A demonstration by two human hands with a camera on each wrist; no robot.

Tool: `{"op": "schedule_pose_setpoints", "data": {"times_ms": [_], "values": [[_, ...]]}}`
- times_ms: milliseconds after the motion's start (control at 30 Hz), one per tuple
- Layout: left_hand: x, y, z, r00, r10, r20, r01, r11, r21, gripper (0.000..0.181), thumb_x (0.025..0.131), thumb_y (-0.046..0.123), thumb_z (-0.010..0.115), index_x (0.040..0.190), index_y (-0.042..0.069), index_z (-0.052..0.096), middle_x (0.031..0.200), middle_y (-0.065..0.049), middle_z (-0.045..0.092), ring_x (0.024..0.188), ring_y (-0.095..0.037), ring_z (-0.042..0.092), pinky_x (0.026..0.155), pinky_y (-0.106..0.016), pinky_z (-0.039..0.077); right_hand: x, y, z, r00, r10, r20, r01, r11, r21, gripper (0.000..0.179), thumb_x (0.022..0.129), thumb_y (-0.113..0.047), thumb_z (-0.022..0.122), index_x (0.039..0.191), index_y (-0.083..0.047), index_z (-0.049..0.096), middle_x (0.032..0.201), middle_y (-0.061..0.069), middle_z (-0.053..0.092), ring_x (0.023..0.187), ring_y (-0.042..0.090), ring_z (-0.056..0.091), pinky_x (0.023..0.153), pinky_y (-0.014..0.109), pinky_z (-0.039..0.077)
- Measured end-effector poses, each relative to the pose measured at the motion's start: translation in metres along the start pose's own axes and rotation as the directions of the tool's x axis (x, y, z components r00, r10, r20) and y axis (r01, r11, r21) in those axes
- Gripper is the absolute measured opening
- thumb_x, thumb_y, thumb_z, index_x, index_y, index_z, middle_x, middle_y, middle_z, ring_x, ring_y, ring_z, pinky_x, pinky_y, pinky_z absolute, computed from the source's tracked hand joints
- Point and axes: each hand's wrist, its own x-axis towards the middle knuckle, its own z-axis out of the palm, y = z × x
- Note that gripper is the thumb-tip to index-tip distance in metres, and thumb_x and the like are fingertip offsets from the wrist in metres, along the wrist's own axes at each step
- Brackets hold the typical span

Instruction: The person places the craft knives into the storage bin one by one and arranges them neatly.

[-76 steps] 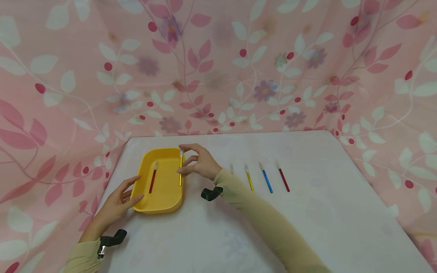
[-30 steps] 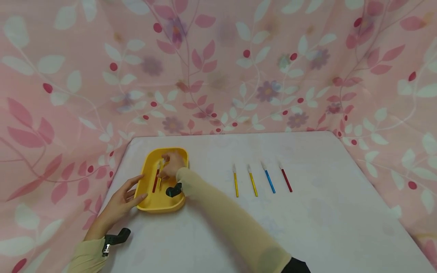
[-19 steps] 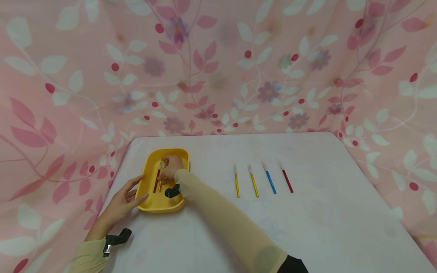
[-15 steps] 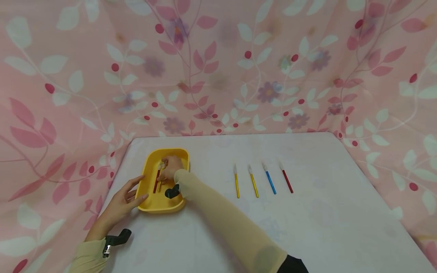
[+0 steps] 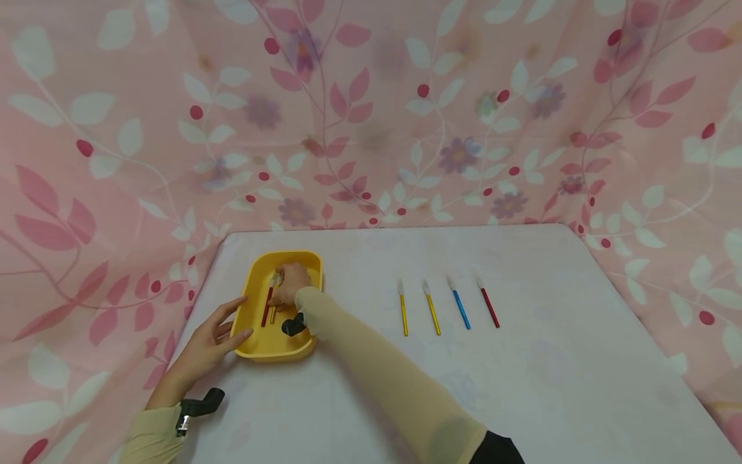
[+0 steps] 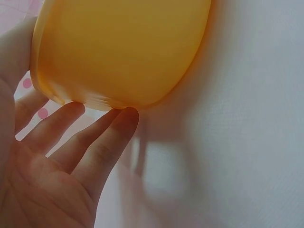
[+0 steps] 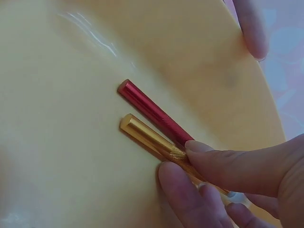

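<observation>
My left hand (image 5: pixel 199 351) holds the left side of a yellow tray (image 5: pixel 277 354); in the left wrist view its fingertips touch the outer wall of the tray (image 6: pixel 123 52). My right hand (image 5: pixel 293 285) reaches inside the tray. Between thumb and fingers it pinches a gold-yellow craft knife (image 7: pixel 147 135) by its knurled grip. A red craft knife (image 7: pixel 152 109) lies close alongside on the tray floor, roughly parallel. The thumb is close to the red knife; whether it touches cannot be told. My fingers partly cover the pale tip ends of both knives.
Right of the tray, several more craft knives lie in a spaced row on the white-covered table (image 5: pixel 556 374): two yellow ones (image 5: pixel 403 309) (image 5: pixel 432 310), a blue one (image 5: pixel 460 305) and a red one (image 5: pixel 489 304). A pink floral curtain (image 5: pixel 371 116) stands behind the table.
My right hand has carried the yellow craft knife from over the tray's right rim leftward and down beside the red one. During the last half second it stays nearly still. The left hand keeps its place.
</observation>
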Motion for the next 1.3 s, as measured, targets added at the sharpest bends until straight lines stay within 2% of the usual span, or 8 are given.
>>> {"op": "schedule_pose_setpoints", "data": {"times_ms": [200, 400, 500, 733, 867, 1000, 1133, 1300], "values": [[0.000, 0.000, 0.000, 1.000, -0.014, -0.001, 0.014, 1.000, -0.002, 0.083, 0.105, 0.034, 0.077, 0.173, 0.020, 0.032, 0.177, -0.024, 0.026, 0.148, -0.060, 0.044, 0.112, -0.056, 0.045, -0.005, -0.002, -0.003, 0.999, -0.034, -0.005, 0.033, 0.995, -0.095, 0.076, 0.076, -0.016, 0.104, 0.145, -0.013, 0.072, 0.137, 0.004, 0.058, 0.121, 0.015, 0.053, 0.096, 0.016, 0.056], [0.000, 0.000, 0.000, 1.000, -0.019, -0.002, 0.019, 1.000, -0.001, 0.083, 0.105, 0.035, 0.077, 0.173, 0.021, 0.032, 0.177, -0.024, 0.026, 0.148, -0.061, 0.042, 0.113, -0.059, 0.044, -0.005, -0.001, -0.003, 0.999, -0.033, 0.006, 0.033, 0.998, -0.057, 0.074, 0.076, -0.012, 0.103, 0.144, -0.011, 0.072, 0.133, 0.005, 0.055, 0.121, 0.017, 0.051, 0.070, 0.015, 0.059], [-0.001, 0.001, 0.001, 1.000, -0.016, -0.001, 0.016, 1.000, 0.001, 0.082, 0.106, 0.034, 0.076, 0.173, 0.021, 0.032, 0.177, -0.024, 0.025, 0.148, -0.062, 0.041, 0.114, -0.061, 0.042, -0.005, -0.001, -0.002, 1.000, -0.008, 0.004, 0.008, 1.000, -0.021, 0.074, 0.077, -0.011, 0.102, 0.145, -0.013, 0.071, 0.138, 0.004, 0.055, 0.126, 0.018, 0.052, 0.069, 0.017, 0.061], [-0.003, 0.002, 0.001, 1.000, -0.016, -0.004, 0.016, 1.000, 0.010, 0.082, 0.106, 0.034, 0.076, 0.173, 0.019, 0.032, 0.177, -0.025, 0.025, 0.149, -0.063, 0.040, 0.115, -0.061, 0.041, -0.011, -0.005, -0.008, 0.999, -0.046, -0.006, 0.045, 0.998, -0.041, 0.077, 0.082, -0.017, 0.100, 0.151, -0.014, 0.066, 0.147, 0.004, 0.062, 0.133, 0.017, 0.057, 0.111, 0.023, 0.051], [-0.002, 0.003, 0.002, 1.000, -0.023, -0.004, 0.023, 1.000, 0.014, 0.082, 0.106, 0.034, 0.076, 0.173, 0.019, 0.031, 0.177, -0.025, 0.025, 0.149, -0.063, 0.039, 0.114, -0.061, 0.042, -0.021, -0.011, -0.018, 0.999, -0.048, 0.018, 0.046, 0.993, 0.111, 0.075, 0.084, -0.011, 0.097, 0.152, -0.014, 0.065, 0.143, 0.009, 0.066, 0.106, 0.020, 0.075, 0.090, 0.032, 0.065], [-0.003, 0.002, 0.002, 1.000, -0.031, 0.000, 0.031, 0.999, 0.017, 0.083, 0.106, 0.036, 0.076, 0.174, 0.020, 0.030, 0.176, -0.026, 0.024, 0.149, -0.064, 0.039, 0.114, -0.063, 0.042, -0.035, -0.020, -0.031, 0.996, -0.032, 0.080, 0.004, 0.943, 0.332, 0.077, 0.085, 0.001, 0.093, 0.154, -0.013, 0.063, 0.143, 0.016, 0.064, 0.080, 0.036, 0.079, 0.071, 0.048, 0.068], [-0.003, 0.001, 0.002, 0.999, -0.036, 0.005, 0.036, 0.999, 0.014, 0.084, 0.106, 0.036, 0.075, 0.174, 0.020, 0.029, 0.176, -0.027, 0.024, 0.148, -0.064, 0.039, 0.114, -0.067, 0.041, -0.051, -0.027, -0.044, 0.993, -0.081, 0.091, 0.039, 0.920, 0.389, 0.079, 0.086, 0.003, 0.092, 0.156, -0.013, 0.060, 0.146, 0.018, 0.061, 0.084, 0.039, 0.078, 0.073, 0.054, 0.067], [-0.002, 0.000, 0.003, 0.999, -0.047, 0.007, 0.047, 0.999, 0.006, 0.086, 0.105, 0.036, 0.076, 0.174, 0.021, 0.028, 0.177, -0.027, 0.023, 0.149, -0.065, 0.036, 0.115, -0.072, 0.039, -0.068, -0.033, -0.058, 0.989, -0.131, 0.071, 0.092, 0.912, 0.400, 0.078, 0.084, 0.000, 0.094, 0.154, -0.013, 0.062, 0.141, 0.014, 0.064, 0.072, 0.024, 0.074, 0.060, 0.041, 0.067]]}}
